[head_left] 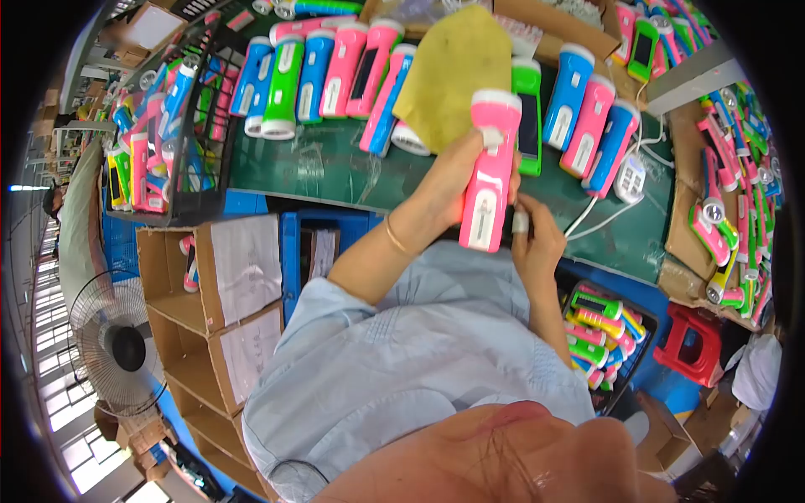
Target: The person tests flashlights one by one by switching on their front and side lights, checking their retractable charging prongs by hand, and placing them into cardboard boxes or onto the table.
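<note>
My left hand (457,180) is closed around a pink and white flashlight (486,201), held above the table edge with its white head pointing away from me. A yellow cloth (457,71) spreads just behind the flashlight, covering part of the row beneath; whether my fingers also pinch it I cannot tell. Beside the flashlight's lower end is my right hand (541,243), fingers bent and apart, a white wrap on one finger. Nothing shows in that hand. Close by on the right stands a green flashlight (528,117).
Pink, blue and green flashlights line the green table (327,172). A black crate (220,163) of flashlights stands left, a cardboard box (683,226) of them right. A white cable (591,214) runs beside a small white device (629,178). Below are cardboard shelves (180,306) and a red stool (689,344).
</note>
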`<move>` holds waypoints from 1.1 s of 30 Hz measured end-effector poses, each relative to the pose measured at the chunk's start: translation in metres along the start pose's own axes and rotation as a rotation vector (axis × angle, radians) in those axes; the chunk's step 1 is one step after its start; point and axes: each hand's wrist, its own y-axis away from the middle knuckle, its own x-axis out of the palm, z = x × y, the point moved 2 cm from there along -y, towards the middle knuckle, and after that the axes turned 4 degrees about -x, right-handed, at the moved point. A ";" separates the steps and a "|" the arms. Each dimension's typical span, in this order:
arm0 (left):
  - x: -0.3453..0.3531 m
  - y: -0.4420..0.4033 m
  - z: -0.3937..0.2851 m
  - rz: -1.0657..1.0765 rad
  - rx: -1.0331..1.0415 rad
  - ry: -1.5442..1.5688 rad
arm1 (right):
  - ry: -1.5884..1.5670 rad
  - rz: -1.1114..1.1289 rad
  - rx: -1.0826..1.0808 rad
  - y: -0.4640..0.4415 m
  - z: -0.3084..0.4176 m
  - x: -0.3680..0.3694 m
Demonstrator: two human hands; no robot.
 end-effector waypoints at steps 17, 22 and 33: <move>0.011 0.003 -0.007 -0.043 0.255 -0.227 | 0.021 0.014 -0.053 0.001 0.001 0.002; 0.014 -0.001 -0.009 -0.003 0.202 -0.195 | 0.024 0.005 -0.050 0.001 0.001 0.003; 0.013 -0.003 -0.003 0.056 0.027 -0.014 | 0.005 0.027 -0.019 -0.001 0.003 -0.001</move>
